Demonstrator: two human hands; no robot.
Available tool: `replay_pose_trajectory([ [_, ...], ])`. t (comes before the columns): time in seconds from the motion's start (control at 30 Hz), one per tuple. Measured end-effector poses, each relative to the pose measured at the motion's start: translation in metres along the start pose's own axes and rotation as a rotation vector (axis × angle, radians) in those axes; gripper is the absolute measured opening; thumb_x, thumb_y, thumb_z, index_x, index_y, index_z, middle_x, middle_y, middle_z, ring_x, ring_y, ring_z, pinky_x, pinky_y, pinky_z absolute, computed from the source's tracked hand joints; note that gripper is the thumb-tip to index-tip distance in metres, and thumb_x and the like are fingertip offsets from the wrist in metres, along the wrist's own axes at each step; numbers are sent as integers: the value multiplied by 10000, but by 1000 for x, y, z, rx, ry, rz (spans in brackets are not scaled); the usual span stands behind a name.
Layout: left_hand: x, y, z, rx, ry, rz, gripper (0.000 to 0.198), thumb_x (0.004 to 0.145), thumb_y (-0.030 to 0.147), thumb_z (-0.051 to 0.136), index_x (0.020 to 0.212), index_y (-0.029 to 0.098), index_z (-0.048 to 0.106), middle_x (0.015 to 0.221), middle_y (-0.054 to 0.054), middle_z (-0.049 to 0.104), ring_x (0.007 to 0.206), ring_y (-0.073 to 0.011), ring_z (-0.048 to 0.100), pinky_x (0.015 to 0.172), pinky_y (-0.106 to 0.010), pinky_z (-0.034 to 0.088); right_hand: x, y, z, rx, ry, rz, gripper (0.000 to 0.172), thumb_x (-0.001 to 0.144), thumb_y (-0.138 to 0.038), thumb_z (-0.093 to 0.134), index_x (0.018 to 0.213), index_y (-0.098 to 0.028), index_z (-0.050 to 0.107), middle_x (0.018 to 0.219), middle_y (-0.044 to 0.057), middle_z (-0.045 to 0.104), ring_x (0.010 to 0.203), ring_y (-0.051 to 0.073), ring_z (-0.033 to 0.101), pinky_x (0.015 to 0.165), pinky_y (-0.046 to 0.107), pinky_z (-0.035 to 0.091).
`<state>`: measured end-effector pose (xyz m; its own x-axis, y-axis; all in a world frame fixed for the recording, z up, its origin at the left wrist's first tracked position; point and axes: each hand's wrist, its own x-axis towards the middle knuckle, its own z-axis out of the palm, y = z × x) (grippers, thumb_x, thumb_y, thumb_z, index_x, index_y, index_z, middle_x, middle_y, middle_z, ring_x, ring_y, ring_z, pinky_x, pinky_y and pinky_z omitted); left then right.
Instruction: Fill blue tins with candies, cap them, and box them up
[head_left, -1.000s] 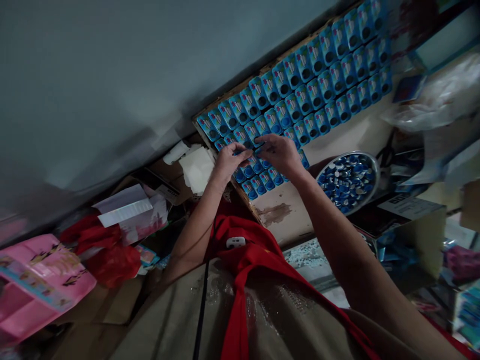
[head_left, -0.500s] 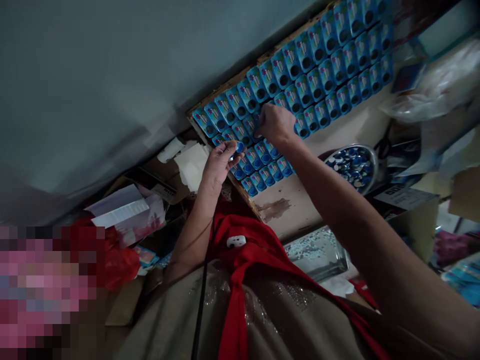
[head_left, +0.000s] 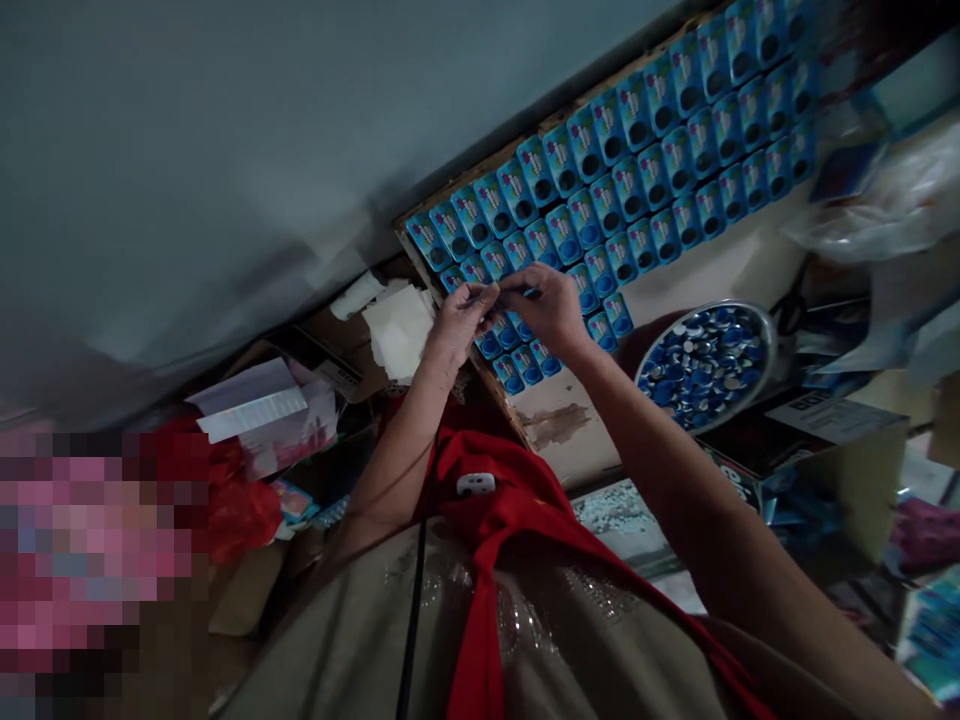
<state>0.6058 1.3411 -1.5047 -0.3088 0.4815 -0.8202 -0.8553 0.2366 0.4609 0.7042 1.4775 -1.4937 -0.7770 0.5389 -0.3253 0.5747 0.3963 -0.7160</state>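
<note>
Head view: the left hand and right hand meet fingertip to fingertip over the near end of a board, pinching a small item too hidden to name above rows of blue packets. A bowl of blue caps sits just beside the board's right edge.

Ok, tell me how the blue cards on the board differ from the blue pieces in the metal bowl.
The blue cards lie in neat slanted rows on the board; the blue pieces sit heaped loosely in the metal bowl. The cards are rectangular with printed faces and a dark round spot; the pieces are small and round, some silvery. The left hand and right hand meet over the cards, not the bowl. Both are mainly blue.
</note>
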Motion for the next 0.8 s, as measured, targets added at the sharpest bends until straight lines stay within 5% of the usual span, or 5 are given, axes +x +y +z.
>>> replay_pose_trajectory([
  [0.2,-19,19,-20,-99,15,25,186,1059,403,679,1056,233,754,1093,-69,849,1171,-231,789,957,-318,653,30,6,1,-296,17,90,106,869,-152,728,898,-236,785,1042,96,792,976,302,746,898,441,598],
  [0.3,-20,24,-31,-155,-46,-50,185,935,288,684,1069,210,785,1094,-89,851,1210,-251,790,1037,-346,644,44,3,6,-441,-25,184,146,851,-144,791,945,-244,742,1034,93,793,980,319,749,880,454,592],
  [0.5,-19,20,-39,-111,-110,-27,553,718,120,664,1247,196,806,1205,-78,854,1169,-204,786,1111,-342,612,66,5,3,-429,-14,222,227,943,-392,840,940,-239,673,892,89,736,981,330,744,877,459,572],
  [0.63,-26,18,-35,-114,-96,-56,625,690,87,643,1289,194,787,1141,-65,860,1173,-212,797,1120,-362,611,42,-7,3,-333,19,34,184,953,-425,807,989,-267,718,969,81,758,971,306,719,828,412,570],
  [0.8,-25,5,-27,-99,-105,-56,503,698,21,622,1134,188,807,1128,-56,850,1224,-215,782,1120,-344,614,-12,-19,23,-160,-105,-161,120,978,-255,688,1025,-269,797,1094,90,761,1041,270,713,883,372,574],
])
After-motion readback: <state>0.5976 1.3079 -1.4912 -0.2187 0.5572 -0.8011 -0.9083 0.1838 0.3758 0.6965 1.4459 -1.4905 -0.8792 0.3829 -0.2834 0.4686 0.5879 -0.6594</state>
